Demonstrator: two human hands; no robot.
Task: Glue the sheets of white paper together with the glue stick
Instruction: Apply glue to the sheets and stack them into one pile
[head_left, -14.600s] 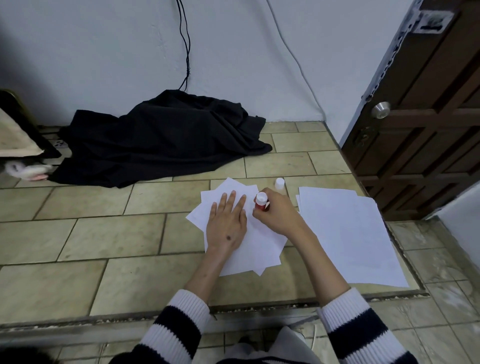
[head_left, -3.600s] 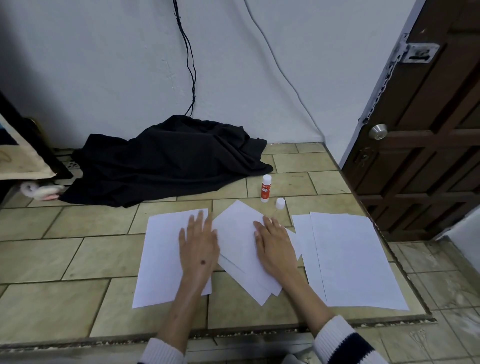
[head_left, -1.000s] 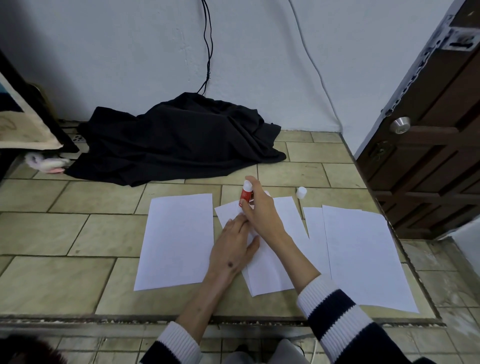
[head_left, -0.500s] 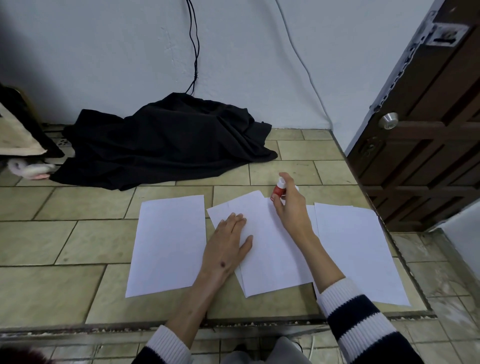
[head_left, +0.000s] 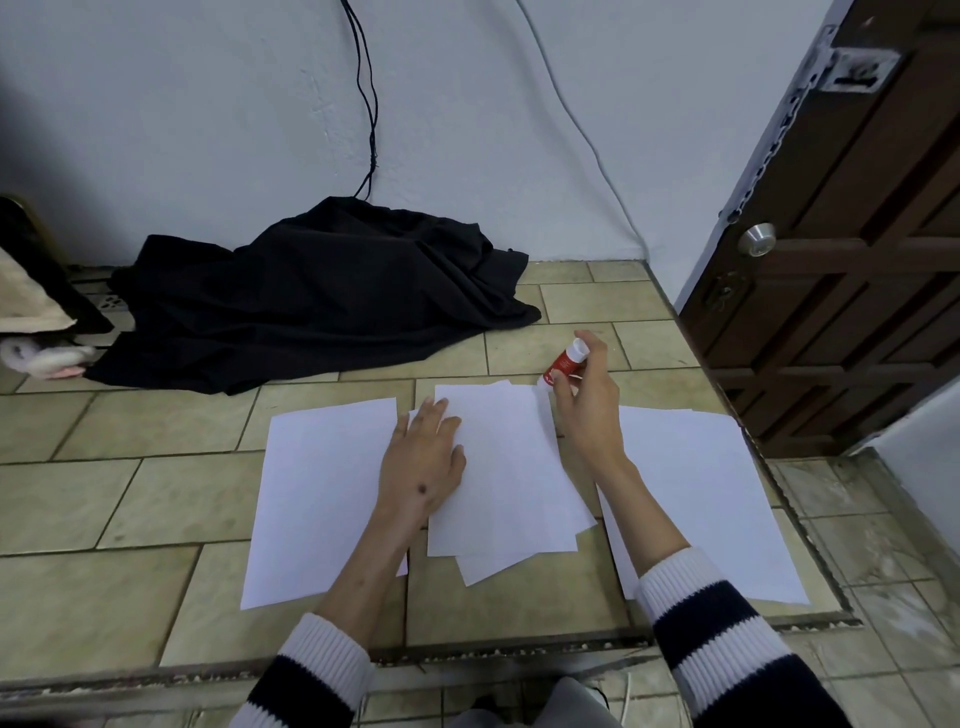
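A stack of white sheets (head_left: 511, 467) lies in the middle of the tiled surface, its layers slightly fanned. My left hand (head_left: 422, 462) presses flat on the stack's left side. My right hand (head_left: 584, 405) grips a red and white glue stick (head_left: 565, 364), tilted with its lower tip at the stack's top right corner. A single white sheet (head_left: 322, 493) lies to the left, partly under my left forearm. Another pile of white paper (head_left: 701, 499) lies to the right. The glue cap is hidden.
A crumpled black cloth (head_left: 311, 291) lies at the back by the wall (head_left: 208, 130), with cables hanging above it. A brown wooden door (head_left: 857, 234) stands at the right. The tiled ledge (head_left: 156, 519) ends at a front edge near my sleeves.
My right hand has carried the glue stick right and down to the stack's top right corner. My left hand has stayed pressed on the stack.
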